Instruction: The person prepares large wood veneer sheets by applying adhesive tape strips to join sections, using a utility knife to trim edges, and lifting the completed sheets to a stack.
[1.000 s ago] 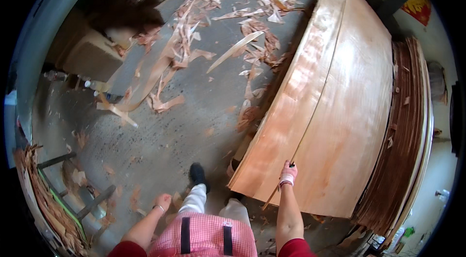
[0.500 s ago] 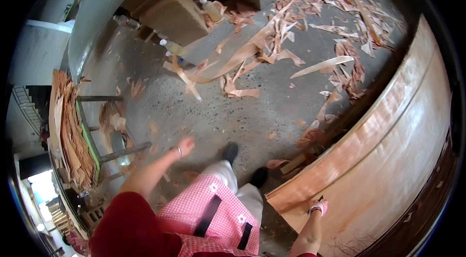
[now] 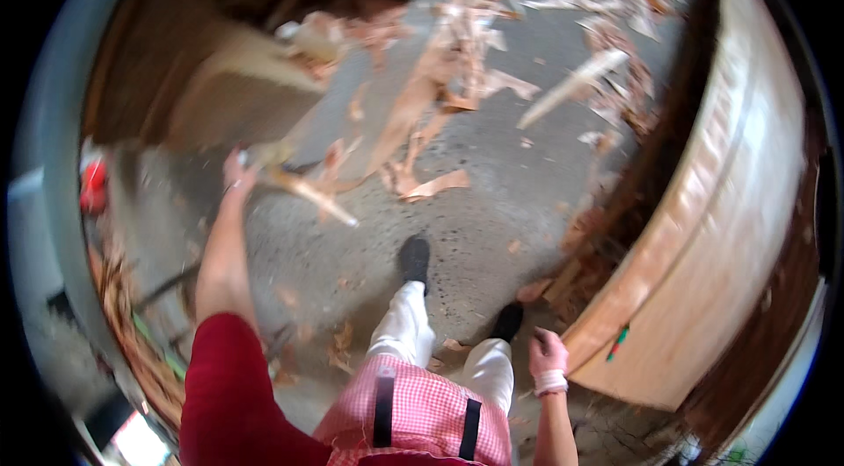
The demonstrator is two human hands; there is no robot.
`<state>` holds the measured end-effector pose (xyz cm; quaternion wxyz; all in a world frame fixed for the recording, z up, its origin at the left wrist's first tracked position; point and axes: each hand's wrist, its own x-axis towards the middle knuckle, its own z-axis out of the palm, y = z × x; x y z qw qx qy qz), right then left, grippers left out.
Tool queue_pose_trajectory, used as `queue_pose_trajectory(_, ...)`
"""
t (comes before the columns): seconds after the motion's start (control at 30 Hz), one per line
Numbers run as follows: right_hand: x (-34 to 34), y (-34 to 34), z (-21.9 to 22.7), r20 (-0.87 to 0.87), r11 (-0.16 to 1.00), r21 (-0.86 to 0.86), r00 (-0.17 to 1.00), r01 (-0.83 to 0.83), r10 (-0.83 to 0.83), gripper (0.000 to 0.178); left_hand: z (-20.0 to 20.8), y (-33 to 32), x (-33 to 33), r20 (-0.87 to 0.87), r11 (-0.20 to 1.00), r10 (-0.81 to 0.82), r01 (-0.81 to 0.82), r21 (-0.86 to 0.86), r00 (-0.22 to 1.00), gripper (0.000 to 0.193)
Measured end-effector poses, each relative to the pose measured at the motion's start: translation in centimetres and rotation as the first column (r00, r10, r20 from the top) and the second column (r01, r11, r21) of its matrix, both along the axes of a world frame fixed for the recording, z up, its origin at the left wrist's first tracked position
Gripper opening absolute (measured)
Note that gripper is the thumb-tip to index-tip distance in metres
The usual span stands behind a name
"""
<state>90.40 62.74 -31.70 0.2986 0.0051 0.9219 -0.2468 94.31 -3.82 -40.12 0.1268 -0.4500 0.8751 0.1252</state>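
My left hand (image 3: 237, 171) is stretched out far to the left, above the floor, next to pale strips of wood veneer (image 3: 308, 195) and the brown block-like stack. Motion blur smears its fingers, so whether it touches anything does not show. My right hand (image 3: 547, 355), with a white band round the wrist, hangs beside the near corner of a stack of wood veneer sheets (image 3: 681, 330). Its fingers are curled in, and nothing shows in them. On the top sheet lies a small red and green tool (image 3: 618, 343), apart from the hand.
Torn veneer scraps (image 3: 475, 53) litter the grey concrete floor (image 3: 387, 211) ahead. A brown block-like stack (image 3: 237, 83) stands at the far left. Layered veneer (image 3: 132, 316) sits at the left edge, near a red object (image 3: 93, 186). My black shoes (image 3: 415, 258) are on the floor.
My left hand has reached forward and left. My right hand has come off the veneer stack, leaving the small tool on it. The view has shifted, and my legs have moved.
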Motion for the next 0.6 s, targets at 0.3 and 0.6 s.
queue_pose_trajectory(0.3, -0.1, -6.3, 5.3, 0.160, 0.947, -0.238, 0.971, 0.215, -0.180, 0.018, -5.3, 6.1, 2.4, -0.174, 0.934, -0.267, 0.209, -0.291, 0.948, 0.033)
queue_pose_trajectory(0.6, -15.5, -6.6, 11.1, -0.048, 0.976, -0.069, 0.977, -0.209, 0.206, 0.079, 12.8, 31.7, -14.7, -0.520, 0.736, -0.206, 0.481, 0.476, 0.829, 0.026)
